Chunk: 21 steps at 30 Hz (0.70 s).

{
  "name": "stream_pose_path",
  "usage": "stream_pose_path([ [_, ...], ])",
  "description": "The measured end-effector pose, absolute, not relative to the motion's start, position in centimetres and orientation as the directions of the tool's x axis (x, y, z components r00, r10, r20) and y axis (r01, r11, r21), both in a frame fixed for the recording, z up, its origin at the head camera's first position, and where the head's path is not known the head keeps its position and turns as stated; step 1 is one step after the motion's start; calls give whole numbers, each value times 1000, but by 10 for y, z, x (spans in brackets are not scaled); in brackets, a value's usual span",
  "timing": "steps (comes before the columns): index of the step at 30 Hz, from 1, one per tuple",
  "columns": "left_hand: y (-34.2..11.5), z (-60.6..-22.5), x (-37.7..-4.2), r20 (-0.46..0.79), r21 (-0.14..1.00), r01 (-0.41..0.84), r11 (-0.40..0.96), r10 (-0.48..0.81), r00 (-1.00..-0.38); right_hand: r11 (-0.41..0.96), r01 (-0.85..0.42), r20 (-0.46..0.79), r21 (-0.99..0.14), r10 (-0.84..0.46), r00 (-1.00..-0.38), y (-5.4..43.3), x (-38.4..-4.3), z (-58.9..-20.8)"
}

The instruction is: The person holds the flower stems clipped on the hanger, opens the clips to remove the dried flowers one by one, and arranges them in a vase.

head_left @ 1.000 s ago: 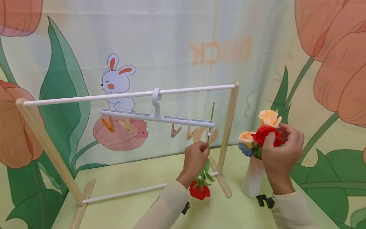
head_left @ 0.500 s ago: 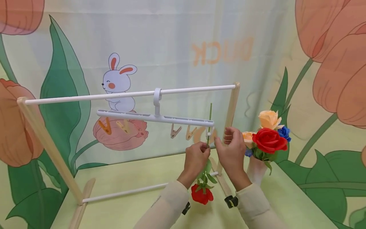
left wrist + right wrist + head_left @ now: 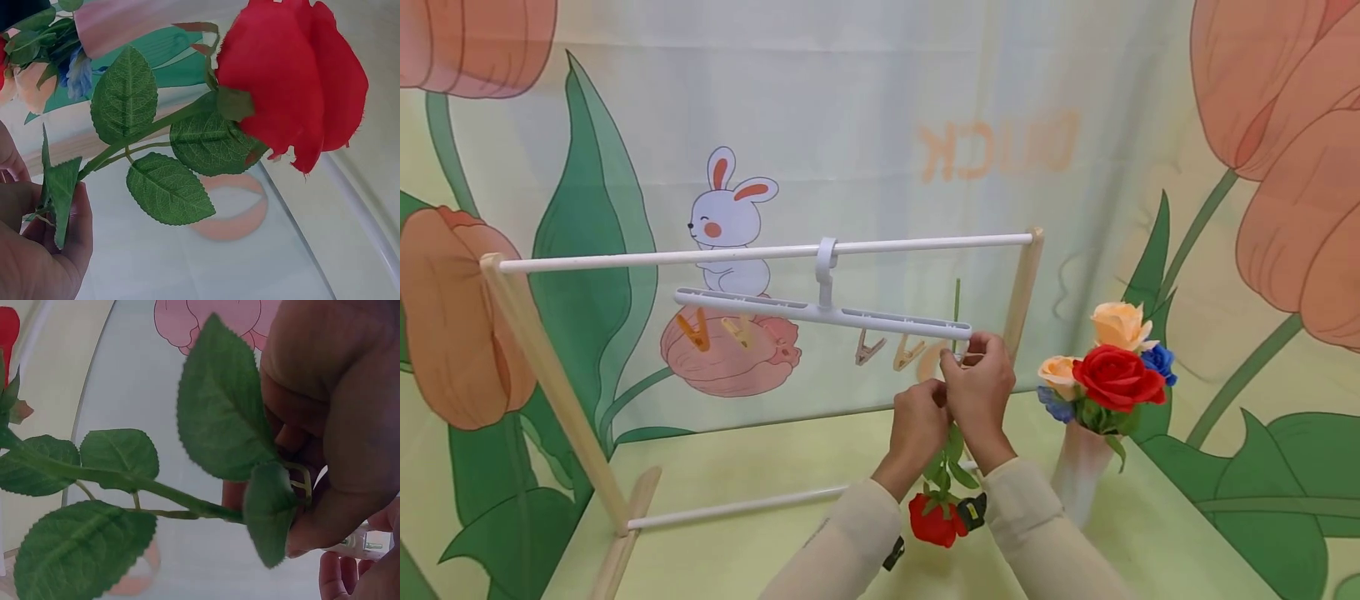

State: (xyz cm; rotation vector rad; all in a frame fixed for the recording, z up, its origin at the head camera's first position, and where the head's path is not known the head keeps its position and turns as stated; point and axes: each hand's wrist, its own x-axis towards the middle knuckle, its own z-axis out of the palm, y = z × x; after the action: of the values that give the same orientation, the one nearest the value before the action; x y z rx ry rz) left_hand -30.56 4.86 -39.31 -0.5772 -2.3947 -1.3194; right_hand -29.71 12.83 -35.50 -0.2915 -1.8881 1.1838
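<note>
A red rose [image 3: 934,520] hangs head down below the right end of a white clip hanger [image 3: 880,319]. My left hand [image 3: 919,423] pinches its green stem above the leaves [image 3: 169,187]. My right hand [image 3: 981,379] is just above and to the right, thumb and fingers around the white clip [image 3: 365,542] at the hanger's end. Above that clip the stem's tip [image 3: 957,296] sticks up past the hanger bar. My fingers cover most of the clip in the head view, so whether it bites the stem is hidden.
A white rod [image 3: 722,257] on wooden posts carries the tilted hanger. An orange clip [image 3: 694,330], a yellow clip [image 3: 737,332], a brown clip [image 3: 868,346] and a beige clip [image 3: 908,354] hang from it. To the right stands a white vase [image 3: 1081,471] with several flowers.
My right hand has come left from the flowers in the vase to the white clip. My left hand stays on the rose stem.
</note>
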Motion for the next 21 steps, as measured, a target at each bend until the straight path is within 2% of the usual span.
stream_pose_path([
  [9,47,-392,-303,474,719,496,486,179,-862,523,-234,551,-820,610,-570,121,-297,-354],
  [14,43,-395,-304,426,725,467,506,203,-882,535,-235,562,-811,606,-563,121,-297,-353],
  [17,38,-399,-304,402,719,456,524,221,-889,535,-241,562,-810,591,-579,123,-297,-352],
  [21,28,-402,-304,410,639,487,595,272,-870,517,-248,545,-819,568,-616,128,-297,-351],
])
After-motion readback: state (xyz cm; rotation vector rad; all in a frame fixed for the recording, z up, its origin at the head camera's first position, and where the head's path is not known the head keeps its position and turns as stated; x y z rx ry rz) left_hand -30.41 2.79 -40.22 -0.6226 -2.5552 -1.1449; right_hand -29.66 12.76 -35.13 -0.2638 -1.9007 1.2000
